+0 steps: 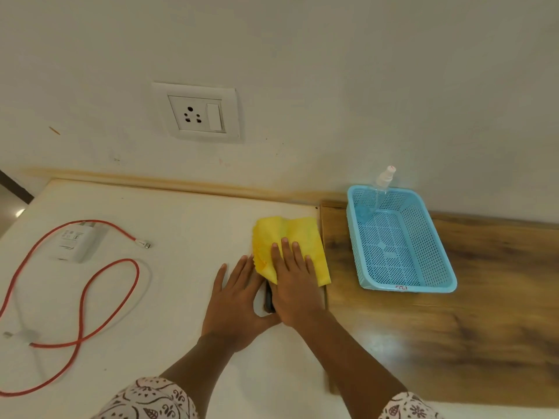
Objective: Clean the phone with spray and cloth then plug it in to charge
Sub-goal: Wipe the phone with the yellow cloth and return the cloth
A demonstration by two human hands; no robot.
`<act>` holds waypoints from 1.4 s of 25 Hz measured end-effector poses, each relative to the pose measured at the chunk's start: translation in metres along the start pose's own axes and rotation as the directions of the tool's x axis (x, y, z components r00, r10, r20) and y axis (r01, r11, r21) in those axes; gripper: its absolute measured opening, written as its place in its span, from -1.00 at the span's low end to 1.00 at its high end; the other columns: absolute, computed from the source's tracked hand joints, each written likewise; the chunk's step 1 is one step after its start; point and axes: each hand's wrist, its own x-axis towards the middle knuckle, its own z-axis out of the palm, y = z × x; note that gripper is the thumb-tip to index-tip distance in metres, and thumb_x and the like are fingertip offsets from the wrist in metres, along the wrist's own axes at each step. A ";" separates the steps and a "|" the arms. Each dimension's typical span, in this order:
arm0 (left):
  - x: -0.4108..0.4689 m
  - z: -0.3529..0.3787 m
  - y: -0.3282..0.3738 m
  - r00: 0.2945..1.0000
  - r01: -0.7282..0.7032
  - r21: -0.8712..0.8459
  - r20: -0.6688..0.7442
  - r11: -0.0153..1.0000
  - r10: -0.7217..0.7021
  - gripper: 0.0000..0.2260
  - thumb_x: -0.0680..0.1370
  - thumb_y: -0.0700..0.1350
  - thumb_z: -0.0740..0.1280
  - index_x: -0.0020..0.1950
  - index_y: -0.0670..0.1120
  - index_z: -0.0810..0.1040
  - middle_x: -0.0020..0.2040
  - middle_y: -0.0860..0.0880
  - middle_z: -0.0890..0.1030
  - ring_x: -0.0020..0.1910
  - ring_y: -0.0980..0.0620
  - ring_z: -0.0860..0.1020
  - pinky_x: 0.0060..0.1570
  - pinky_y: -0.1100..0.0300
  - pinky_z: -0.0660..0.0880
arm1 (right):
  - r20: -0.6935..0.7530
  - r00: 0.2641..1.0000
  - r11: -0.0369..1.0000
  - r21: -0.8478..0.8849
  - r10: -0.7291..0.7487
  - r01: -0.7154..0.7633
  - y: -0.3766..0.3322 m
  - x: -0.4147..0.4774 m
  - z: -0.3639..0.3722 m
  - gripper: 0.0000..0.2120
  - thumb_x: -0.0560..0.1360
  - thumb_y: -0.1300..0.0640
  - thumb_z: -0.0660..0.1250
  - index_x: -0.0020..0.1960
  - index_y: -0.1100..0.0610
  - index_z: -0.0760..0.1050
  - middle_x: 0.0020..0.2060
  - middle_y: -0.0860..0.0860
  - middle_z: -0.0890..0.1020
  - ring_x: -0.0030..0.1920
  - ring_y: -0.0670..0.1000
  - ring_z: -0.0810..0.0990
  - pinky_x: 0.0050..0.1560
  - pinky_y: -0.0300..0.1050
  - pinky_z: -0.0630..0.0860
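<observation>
A yellow cloth lies over a dark phone on the white table; only a thin edge of the phone shows between my hands. My right hand presses flat on the cloth, fingers spread. My left hand rests flat beside the phone's left edge, thumb touching it. A clear spray bottle leans in the back corner of a blue basket. At the left lies a white charger with a red cable, its plug end loose. A wall socket sits above.
The white table top ends at a wooden surface on the right, where the basket stands. A white cable end lies at the far left. A wooden trim strip runs along the wall.
</observation>
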 end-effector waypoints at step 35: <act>-0.003 0.001 0.000 0.997 0.046 0.008 0.056 0.999 -0.046 -0.14 0.35 0.55 -0.02 0.52 0.10 0.03 0.55 0.02 0.08 0.52 0.05 -0.01 0.47 -0.03 -0.14 | 0.197 0.908 0.371 0.865 0.369 -0.338 0.009 -0.057 -0.112 -0.77 0.53 -0.14 0.14 -0.16 -0.08 0.50 -0.10 -0.10 0.59 -0.08 -0.10 0.54 0.00 -0.17 0.45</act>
